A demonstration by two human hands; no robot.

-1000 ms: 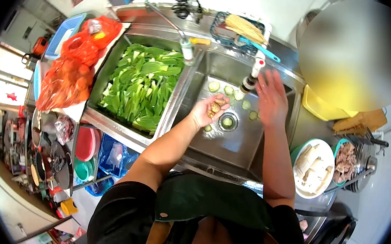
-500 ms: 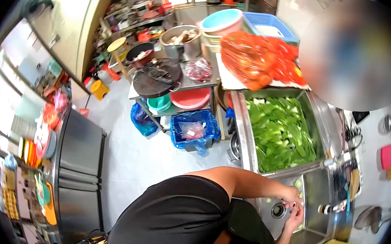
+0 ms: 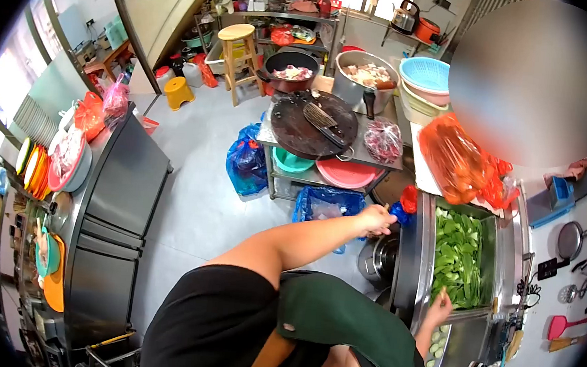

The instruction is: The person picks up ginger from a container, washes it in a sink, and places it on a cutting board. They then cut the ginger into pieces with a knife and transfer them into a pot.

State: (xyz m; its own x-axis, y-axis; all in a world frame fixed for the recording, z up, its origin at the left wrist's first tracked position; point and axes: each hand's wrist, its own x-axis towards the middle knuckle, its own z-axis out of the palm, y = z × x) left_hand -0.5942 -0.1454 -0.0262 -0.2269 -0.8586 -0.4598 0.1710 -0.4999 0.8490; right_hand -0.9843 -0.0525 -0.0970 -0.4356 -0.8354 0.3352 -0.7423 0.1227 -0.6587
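Note:
My left hand (image 3: 376, 221) is stretched out past the side of the sink, above a blue-bagged bin (image 3: 331, 199). Its fingers are curled together, and whatever they hold is hidden. Just beyond the fingertips hangs a blue and red bundle (image 3: 403, 206). Over the near edge of the leafy greens (image 3: 459, 255) is my right hand (image 3: 441, 308), its fingers pinched around something too small to make out. The greens fill the far sink basin (image 3: 487, 261). Below my right hand, pale green roundish pieces (image 3: 437, 343) lie in the near basin (image 3: 458, 348).
A steel trolley (image 3: 385, 162) carries a round chopping board (image 3: 291, 125) with a cleaver (image 3: 324, 125), and a pot of meat (image 3: 363, 85). Orange bags (image 3: 454, 161) lie behind the sink. A metal pot (image 3: 378, 259) stands beside the sink. A steel counter (image 3: 124, 191) stands left.
My hands were together over the near basin and are now apart. The left has swung left toward the bagged bin; the right is by the greens. The view has turned left.

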